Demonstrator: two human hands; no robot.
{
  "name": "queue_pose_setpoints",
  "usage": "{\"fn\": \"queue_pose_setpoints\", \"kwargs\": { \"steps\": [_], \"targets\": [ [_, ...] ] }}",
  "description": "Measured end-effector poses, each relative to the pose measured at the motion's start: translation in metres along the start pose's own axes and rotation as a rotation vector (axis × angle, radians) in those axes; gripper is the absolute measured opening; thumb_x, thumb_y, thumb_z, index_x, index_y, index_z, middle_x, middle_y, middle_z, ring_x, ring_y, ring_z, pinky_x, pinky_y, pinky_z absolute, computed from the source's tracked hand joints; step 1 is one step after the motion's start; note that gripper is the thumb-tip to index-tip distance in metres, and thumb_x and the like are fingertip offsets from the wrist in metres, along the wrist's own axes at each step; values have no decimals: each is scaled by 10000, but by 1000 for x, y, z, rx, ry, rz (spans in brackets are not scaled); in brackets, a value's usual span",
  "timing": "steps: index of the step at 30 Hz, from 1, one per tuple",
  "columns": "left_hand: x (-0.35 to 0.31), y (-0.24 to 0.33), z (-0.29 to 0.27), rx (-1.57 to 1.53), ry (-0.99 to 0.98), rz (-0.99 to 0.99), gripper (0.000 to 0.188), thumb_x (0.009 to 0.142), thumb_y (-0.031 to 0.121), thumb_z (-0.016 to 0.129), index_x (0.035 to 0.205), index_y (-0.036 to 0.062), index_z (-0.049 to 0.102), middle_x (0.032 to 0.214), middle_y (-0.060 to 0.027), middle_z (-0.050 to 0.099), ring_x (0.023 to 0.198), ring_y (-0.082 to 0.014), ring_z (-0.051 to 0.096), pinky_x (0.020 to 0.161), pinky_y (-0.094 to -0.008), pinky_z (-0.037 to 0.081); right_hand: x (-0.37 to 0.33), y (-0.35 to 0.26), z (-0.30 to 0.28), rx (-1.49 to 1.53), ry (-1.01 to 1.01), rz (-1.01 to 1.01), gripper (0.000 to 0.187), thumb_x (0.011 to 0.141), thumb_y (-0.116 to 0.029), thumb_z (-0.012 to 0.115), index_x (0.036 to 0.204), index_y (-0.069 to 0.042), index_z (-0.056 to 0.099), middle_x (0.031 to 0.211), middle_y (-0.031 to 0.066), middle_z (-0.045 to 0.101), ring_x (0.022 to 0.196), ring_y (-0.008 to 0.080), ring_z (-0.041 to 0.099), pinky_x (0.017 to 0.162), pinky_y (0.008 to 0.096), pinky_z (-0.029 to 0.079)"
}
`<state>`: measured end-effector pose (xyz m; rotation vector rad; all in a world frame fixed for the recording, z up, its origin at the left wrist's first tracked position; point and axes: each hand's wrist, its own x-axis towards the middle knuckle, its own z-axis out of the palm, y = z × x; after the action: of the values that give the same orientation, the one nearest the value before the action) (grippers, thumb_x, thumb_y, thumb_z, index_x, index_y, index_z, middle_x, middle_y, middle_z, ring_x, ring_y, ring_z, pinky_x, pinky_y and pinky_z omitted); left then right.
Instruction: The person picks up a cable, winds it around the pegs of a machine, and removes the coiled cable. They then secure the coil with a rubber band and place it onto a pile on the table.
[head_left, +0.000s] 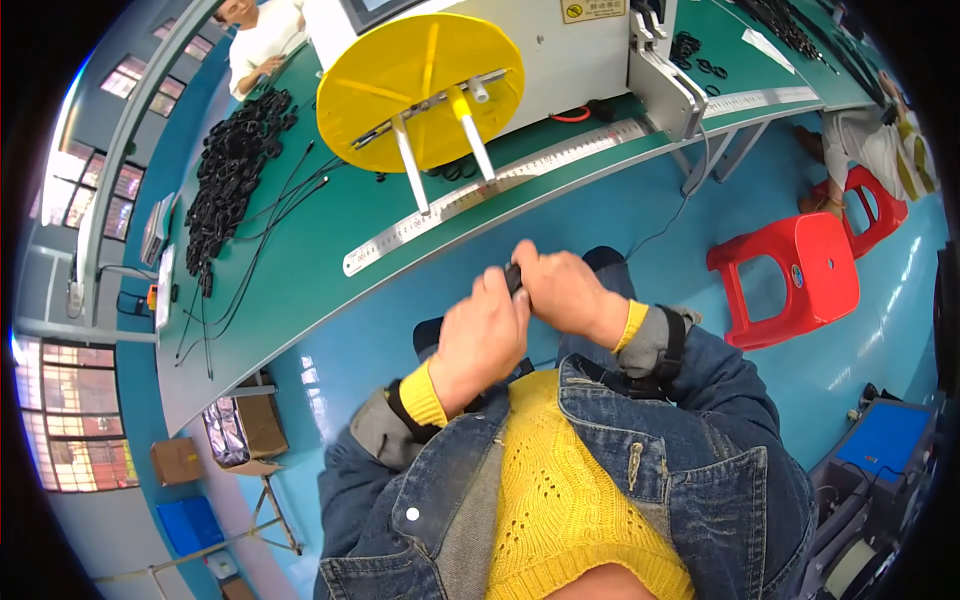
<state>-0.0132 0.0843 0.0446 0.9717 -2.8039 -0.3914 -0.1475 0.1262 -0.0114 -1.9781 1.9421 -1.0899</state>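
Note:
In front of my chest, just off the table's near edge, both of my hands meet on a small black piece [513, 277], perhaps part of a black cable; most of it is hidden by fingers. My left hand [478, 335] is closed on its near left side. From the right, my right hand [568, 290] grips it with the fingers curled in. Beyond them stands a winding machine [575, 60] with a yellow disc [385, 75] and two metal rods. A long steel ruler [540, 170] lies along the green table [300, 310].
A heap of black coiled cables [235, 165] covers the table's left, with several loose cables [268, 235] beside it. Red stools [785, 275] stand on the right. Another person [265, 45] sits at the far left. A cardboard box [262, 425] is below the table.

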Motion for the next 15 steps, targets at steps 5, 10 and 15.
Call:
{"fn": "queue_pose_setpoints", "kwargs": {
  "steps": [5, 10, 15],
  "targets": [
    [7, -54, 28, -1, 231, 695, 286, 863, 232, 495, 974, -28, 450, 874, -148, 554, 701, -280, 600, 570, -336, 502, -18, 11, 20, 114, -123, -17, 215, 718, -49, 563, 862, -5, 410, 614, 178, 567, 582, 366, 573, 493, 424, 458],
    [10, -48, 30, -1432, -499, -272, 371, 895, 332, 472, 1051, -4, 470, 1024, -112, 546, 751, -194, 585, 605, -290, 505, -8, 8, 27, 322, -47, -109, 209, 730, -97, 557, 828, 12, 408, 588, 195, 565, 570, 371, 578, 508, 450, 452],
    [10, -26, 0, -1385, -733, -590, 364, 879, 363, 512, 1015, 25, 506, 995, -83, 553, 743, -135, 568, 566, -254, 491, -12, 12, 29, 271, -141, -84, 202, 737, -118, 549, 833, 3, 420, 585, 182, 566, 570, 372, 574, 493, 443, 444]
  ]
}}
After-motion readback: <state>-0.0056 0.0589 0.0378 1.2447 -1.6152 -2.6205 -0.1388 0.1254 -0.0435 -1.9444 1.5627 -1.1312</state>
